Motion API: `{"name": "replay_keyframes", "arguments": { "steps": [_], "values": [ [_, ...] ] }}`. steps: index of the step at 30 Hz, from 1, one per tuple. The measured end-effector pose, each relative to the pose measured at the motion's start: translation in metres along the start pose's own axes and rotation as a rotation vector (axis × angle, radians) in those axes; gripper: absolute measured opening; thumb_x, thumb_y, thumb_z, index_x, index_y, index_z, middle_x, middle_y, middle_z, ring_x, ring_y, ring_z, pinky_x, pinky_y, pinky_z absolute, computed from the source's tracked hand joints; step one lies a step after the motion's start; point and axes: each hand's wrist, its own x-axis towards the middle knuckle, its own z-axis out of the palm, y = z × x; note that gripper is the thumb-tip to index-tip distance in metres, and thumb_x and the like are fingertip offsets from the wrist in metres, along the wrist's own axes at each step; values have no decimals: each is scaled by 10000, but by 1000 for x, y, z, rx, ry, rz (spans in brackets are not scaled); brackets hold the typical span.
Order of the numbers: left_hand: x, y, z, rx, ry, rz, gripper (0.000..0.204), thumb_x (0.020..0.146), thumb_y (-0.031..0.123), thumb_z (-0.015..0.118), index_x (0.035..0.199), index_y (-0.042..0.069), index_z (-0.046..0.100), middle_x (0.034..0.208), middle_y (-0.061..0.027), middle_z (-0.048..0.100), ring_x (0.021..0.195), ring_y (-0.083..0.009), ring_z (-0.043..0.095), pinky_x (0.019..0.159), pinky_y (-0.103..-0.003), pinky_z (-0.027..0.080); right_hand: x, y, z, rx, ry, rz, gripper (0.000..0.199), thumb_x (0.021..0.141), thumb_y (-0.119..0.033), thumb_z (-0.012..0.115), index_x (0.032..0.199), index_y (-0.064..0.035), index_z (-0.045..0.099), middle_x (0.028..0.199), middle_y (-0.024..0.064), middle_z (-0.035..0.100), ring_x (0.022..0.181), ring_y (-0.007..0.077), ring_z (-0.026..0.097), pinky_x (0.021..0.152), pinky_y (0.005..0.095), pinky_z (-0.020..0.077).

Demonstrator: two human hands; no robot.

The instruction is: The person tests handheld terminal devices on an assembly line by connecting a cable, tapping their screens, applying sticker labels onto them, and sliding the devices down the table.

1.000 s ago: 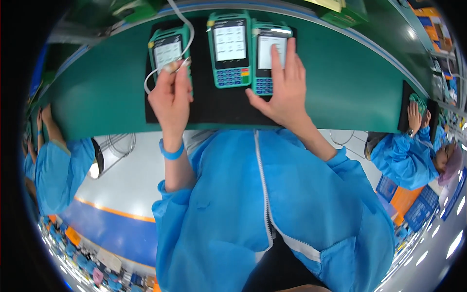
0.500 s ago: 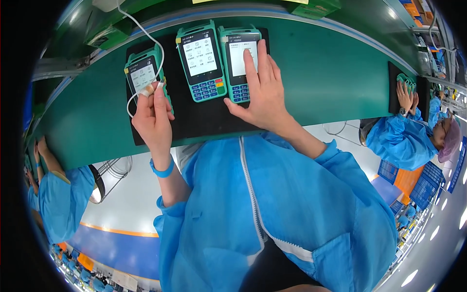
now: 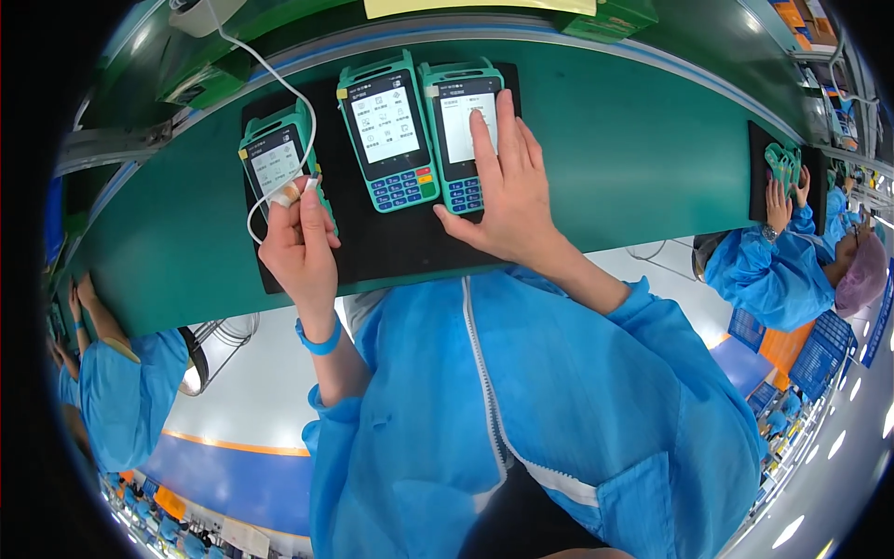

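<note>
Three green payment terminals (image 3: 389,130) lie face-up on a black mat (image 3: 391,253), tops pointing away from the wearer, long axes leaning slightly left; I see the left hand (image 3: 304,256) clamped on a white cable (image 3: 311,111) over the left terminal (image 3: 272,160); the right hand (image 3: 512,200), thumb and fingers apart, overlaps the right terminal (image 3: 454,126); fingertip contact I cannot tell.

Below the green workbench (image 3: 633,158), an orange stripe (image 3: 237,445) edges pale floor (image 3: 261,391).
</note>
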Motion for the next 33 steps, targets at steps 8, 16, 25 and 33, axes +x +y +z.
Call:
{"name": "replay_keyframes", "arguments": {
  "steps": [8,16,25,33],
  "values": [
    [2,-1,-1,13,-3,11,227,1080,147,596,1202,-23,684,683,-13,621,535,-43,517,491,-183,388,0,0,-1,21,-11,0,1067,756,-388,849,1562,87,335,1592,442,239,1463,540,349,1155,617,334],
    [2,-2,0,14,2,-13,208,1059,136,630,1180,-16,705,669,-5,623,536,-40,535,495,-193,414,3,0,-2,11,-38,6,1062,760,-387,848,1558,86,333,1591,442,239,1469,546,336,1156,629,328],
    [2,3,-2,83,67,-36,129,1016,125,683,1109,49,729,663,-44,639,569,-80,590,543,-255,459,6,-7,4,-35,-51,13,1060,743,-387,857,1562,68,361,1629,406,232,1446,539,378,1132,573,366],
    [2,-7,5,31,91,179,147,1003,97,685,1107,-5,700,705,-62,695,577,-87,635,544,-228,468,1,-13,-1,-109,-79,27,1075,778,-338,865,1608,32,293,1673,357,175,1464,549,340,1175,555,325]
  ]
}}
